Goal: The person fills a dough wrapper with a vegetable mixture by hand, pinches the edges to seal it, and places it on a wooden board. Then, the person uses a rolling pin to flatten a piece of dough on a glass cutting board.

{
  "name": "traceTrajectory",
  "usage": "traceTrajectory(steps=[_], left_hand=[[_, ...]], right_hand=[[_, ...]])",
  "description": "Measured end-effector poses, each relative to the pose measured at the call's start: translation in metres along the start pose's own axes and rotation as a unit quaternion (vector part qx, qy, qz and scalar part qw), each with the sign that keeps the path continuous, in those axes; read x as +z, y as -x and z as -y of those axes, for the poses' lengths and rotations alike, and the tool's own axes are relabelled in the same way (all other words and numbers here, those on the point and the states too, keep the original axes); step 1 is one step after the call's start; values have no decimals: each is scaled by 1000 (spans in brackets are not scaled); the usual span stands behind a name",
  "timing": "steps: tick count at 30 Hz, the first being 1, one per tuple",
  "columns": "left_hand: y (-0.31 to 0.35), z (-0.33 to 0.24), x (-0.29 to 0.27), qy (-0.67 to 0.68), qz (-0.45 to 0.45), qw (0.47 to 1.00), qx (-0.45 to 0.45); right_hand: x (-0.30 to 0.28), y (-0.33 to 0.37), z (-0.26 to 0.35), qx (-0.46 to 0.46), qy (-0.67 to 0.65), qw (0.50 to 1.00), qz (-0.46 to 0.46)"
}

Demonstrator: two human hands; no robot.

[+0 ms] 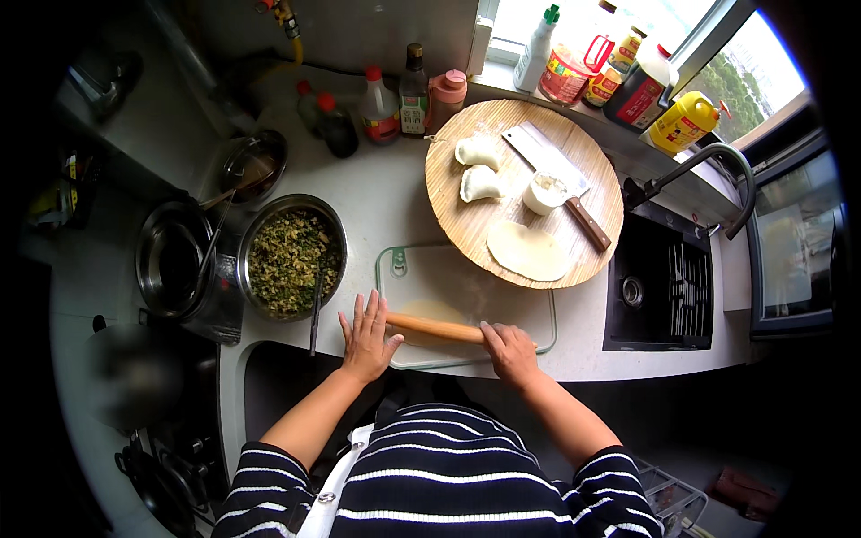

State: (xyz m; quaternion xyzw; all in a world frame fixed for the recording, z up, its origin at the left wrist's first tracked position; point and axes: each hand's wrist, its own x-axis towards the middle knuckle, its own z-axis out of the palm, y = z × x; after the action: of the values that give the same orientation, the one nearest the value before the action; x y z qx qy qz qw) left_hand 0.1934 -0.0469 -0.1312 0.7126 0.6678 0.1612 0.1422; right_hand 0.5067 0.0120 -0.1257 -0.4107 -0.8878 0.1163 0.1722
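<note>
A wooden rolling pin point(435, 328) lies across a clear cutting board with a green rim point(525, 305), over a thin, pale sheet of dough point(414, 311). My left hand point(365, 341) rests at the pin's left end, its fingers stretched out and spread. At the other end, my right hand point(511, 352) is closed around the pin. Just beyond the board is a round wooden chopping board point(448, 220). It bears a rolled-out dough round point(527, 251), two folded dumplings point(480, 183), a small white cup of flour point(544, 193) and a cleaver point(552, 160).
To the left stands a steel bowl of chopped green filling point(294, 260), with chopsticks point(317, 309) leaning in it. Farther left are dark metal pots point(170, 260). Sauce bottles point(380, 112) line the back wall. A black sink point(659, 287) with a curved faucet point(708, 152) is at the right.
</note>
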Motion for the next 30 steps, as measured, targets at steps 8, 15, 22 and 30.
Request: traceTrajectory(steps=[8,15,22,30], left_hand=[[-46,-27,38,69,-69,992,-78],[-83,-30,33,69,131,952,-270],[-75,-40,9,132,116,963,-202],[-68,-70,-13,385,67,895,-214]], right_hand=[[2,14,-26,267,-24,962,-45],[10,18,-39,262,-21,962,-71],[-16,6,-23,88,-33,985,-143],[30,-32,14,315,-496,803,99]])
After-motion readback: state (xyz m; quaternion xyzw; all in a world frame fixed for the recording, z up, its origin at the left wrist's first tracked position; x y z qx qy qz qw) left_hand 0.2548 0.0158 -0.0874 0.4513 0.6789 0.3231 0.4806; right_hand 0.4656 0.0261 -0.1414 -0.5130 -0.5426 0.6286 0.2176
